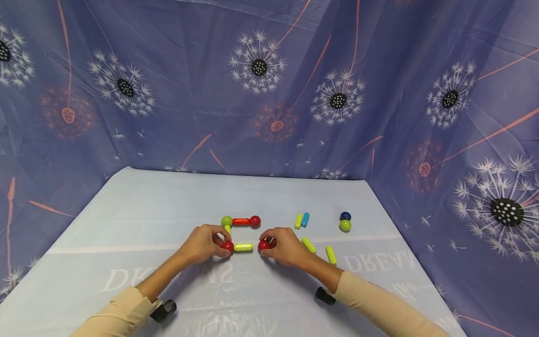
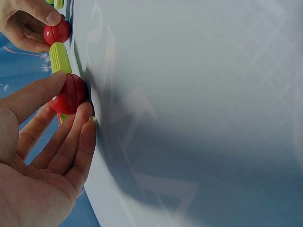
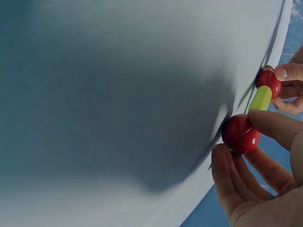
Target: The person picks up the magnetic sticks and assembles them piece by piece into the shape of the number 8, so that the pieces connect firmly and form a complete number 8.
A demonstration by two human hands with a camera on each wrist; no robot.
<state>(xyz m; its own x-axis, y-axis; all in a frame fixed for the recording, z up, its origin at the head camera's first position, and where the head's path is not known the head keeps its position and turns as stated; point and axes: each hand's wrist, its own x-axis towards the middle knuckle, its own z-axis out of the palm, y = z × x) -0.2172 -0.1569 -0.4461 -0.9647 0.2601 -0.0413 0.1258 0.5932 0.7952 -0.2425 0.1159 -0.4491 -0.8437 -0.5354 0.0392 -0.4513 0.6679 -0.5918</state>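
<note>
My left hand (image 1: 206, 244) pinches a red ball (image 1: 228, 247) between thumb and fingers at the near left corner of a ball-and-rod shape. From that ball a yellow-green rod (image 1: 244, 247) points right, and another yellow-green rod (image 1: 228, 229) runs back to a green ball (image 1: 227, 221). A red rod (image 1: 241, 221) links the green ball to a second red ball (image 1: 255, 221). In my right hand (image 1: 284, 246), a third red ball (image 1: 264, 245) is pinched just beyond the near rod's right end, with a narrow gap showing in the head view.
Right of the shape lie a short yellow-green rod (image 1: 298, 221) beside a blue rod (image 1: 305, 220), and two longer yellow-green rods (image 1: 309, 245). Farther right, a dark blue ball (image 1: 345, 216) touches a green ball (image 1: 345, 225). A patterned curtain (image 1: 189, 93) stands behind the pale table cloth (image 1: 177, 196).
</note>
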